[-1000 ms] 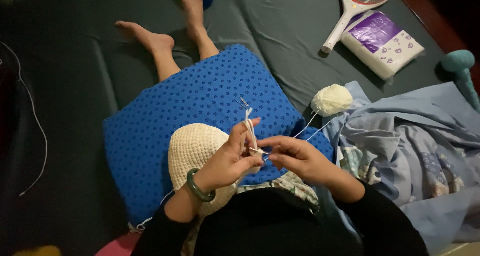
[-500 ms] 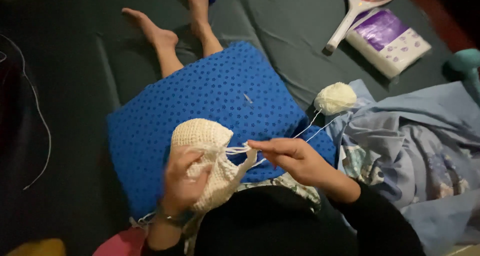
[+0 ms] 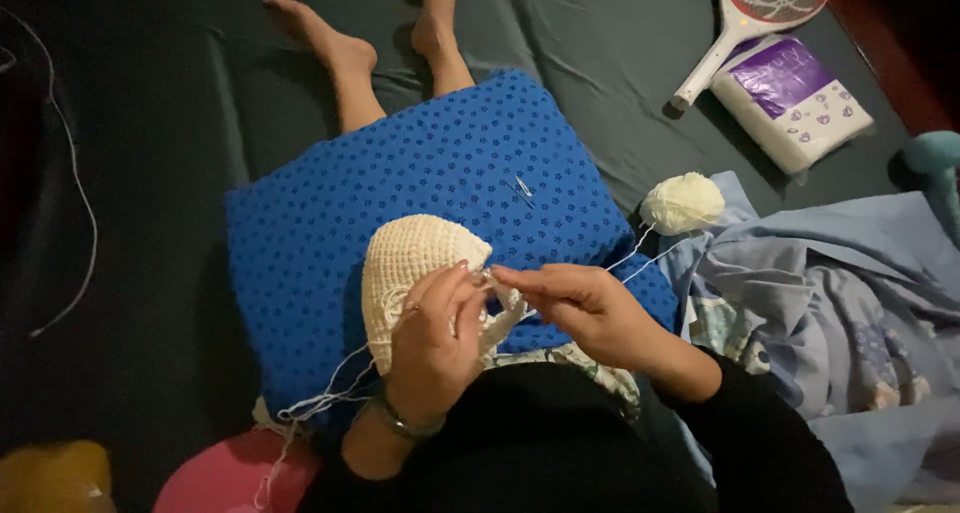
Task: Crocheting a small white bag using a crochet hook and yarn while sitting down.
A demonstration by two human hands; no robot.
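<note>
The left hand [image 3: 432,345] clasps the cream crochet piece [image 3: 412,263] on the blue pillow [image 3: 330,223]; the right hand [image 3: 580,308] pinches its yarn [image 3: 640,258] just beside that grip. Keep the strand taut toward the ball [image 3: 682,203].

left hand [image 3: 432,345] curled palm-down, right hand [image 3: 580,308] beside it, fingers [image 3: 515,276] pinched toward the left.

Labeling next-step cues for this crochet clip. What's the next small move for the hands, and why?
Probably the right hand lets go and reaches forward for the metal hook. The hook lies loose on the blue cushion, in neither hand. Both hands pinch the yarn at the edge of the cream crocheted piece, and the left hand has a grip on it, so it can steady the work.
</note>
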